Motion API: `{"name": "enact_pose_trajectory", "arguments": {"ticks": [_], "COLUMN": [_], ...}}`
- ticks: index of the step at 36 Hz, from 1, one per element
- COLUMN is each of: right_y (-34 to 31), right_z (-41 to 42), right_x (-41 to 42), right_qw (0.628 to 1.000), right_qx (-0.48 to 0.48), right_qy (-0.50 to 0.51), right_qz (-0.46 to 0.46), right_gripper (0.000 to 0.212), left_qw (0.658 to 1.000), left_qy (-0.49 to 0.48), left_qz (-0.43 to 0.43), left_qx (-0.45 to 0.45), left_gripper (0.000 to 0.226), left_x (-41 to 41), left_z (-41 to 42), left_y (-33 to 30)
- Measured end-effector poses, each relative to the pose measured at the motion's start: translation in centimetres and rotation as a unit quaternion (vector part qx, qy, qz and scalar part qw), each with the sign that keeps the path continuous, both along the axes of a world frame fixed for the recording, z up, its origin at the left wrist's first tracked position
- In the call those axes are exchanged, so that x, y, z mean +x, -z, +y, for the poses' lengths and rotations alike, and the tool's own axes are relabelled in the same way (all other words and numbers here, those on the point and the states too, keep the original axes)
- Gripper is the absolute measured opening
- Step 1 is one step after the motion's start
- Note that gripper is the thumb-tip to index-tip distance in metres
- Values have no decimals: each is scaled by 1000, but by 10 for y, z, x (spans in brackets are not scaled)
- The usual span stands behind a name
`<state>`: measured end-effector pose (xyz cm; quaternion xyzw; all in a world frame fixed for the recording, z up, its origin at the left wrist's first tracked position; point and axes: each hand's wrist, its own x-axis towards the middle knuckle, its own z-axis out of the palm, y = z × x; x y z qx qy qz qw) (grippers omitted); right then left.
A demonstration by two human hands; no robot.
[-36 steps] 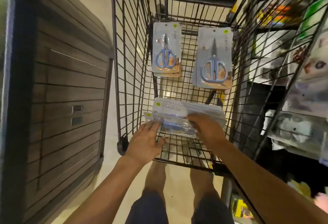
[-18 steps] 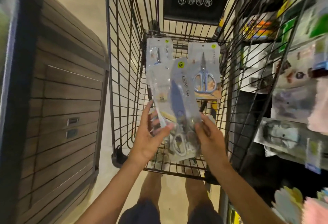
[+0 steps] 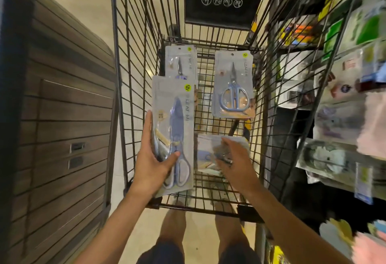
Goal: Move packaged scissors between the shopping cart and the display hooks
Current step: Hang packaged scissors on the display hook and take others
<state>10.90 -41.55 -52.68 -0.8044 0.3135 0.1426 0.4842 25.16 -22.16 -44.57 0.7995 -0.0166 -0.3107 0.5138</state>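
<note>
Looking down from the head camera, the view is taking in a wire shopping cart (image 3: 133, 75) with a person standing at its near end. The left hand (image 3: 153, 165) is gripping one packaged pair of scissors (image 3: 174, 136) upright above the basket, thumb across the front, fingers behind. The right hand (image 3: 234, 159) is reaching down onto a stack of packs (image 3: 205, 155) lying on the cart floor; its fingers are curling, but whether they are pinching a pack cannot be told. Two more packs, the far left pack (image 3: 180, 61) and the far right pack (image 3: 232, 85), are lying farther along the floor.

Progress, as a judgement: one pack is lifted out and none is seen reaching a hook, so most of the transfer is remaining. The display rack (image 3: 342, 88) at right is showing only blurred goods.

Materials: each pack is a flat, stiff grey card under glossy clear plastic, with a hang hole and yellow sticker; the scissors are having pale blue handles. The cart is thin dark metal grid. A brown slatted cabinet (image 3: 69, 117) is standing at left.
</note>
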Motion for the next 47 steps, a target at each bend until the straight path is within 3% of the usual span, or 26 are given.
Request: {"name": "enact_pose_trajectory", "arguments": {"ticks": [8,15,21,26,29,38,47], "right_y": [46,48,29,13,-10,-135,-284], "right_z": [6,1,-10,-14,-17,-38,-61], "right_x": [0,8,24,20,15,27,7], "right_qw": [963,935,932,924,940,996,982], "right_qx": [-180,-239,-171,-145,-128,-32,90], "right_qy": [-199,-263,-303,-329,-303,-79,60], "right_qz": [-5,-5,100,127,87,24,-155], "right_gripper": [84,74,42,48,53,70,84], "left_qw": [1000,1000,1000,1000,1000,994,983], "left_qy": [-9,-6,-13,-18,-10,4,-1], "left_qz": [-13,-6,-1,-7,-20,-107,-181], "left_qx": [9,16,11,15,8,11,-30], "left_gripper": [111,112,113,113,112,105,108], "left_x": [-3,-4,-4,-5,-5,-1,-9], "left_z": [10,18,20,17,15,6,-1], "left_y": [10,14,10,1,-14,-112,-236]}}
